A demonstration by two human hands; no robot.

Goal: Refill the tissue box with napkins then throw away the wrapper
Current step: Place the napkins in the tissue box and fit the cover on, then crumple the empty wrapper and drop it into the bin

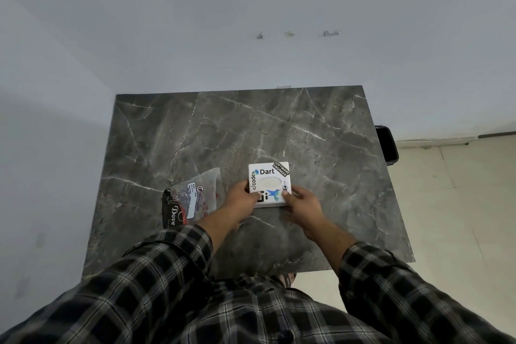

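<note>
Both hands clasp the white square sticker-covered tissue box (269, 184) near the grey marble bench's (321, 134) front edge: left hand (242, 201) and right hand (302, 204) each closed on its sides. The clear plastic wrapper (198, 195) lies just left.

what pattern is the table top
Dark grey marble with pale veins on the table, clearest in the head view.

Head view, steeply down, perhaps tabletop-near

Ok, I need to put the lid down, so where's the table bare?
Bare: the table's whole far half, and its right side beyond the tissue box. Crowded: the near left, where the wrapper lies beside the box.
</note>
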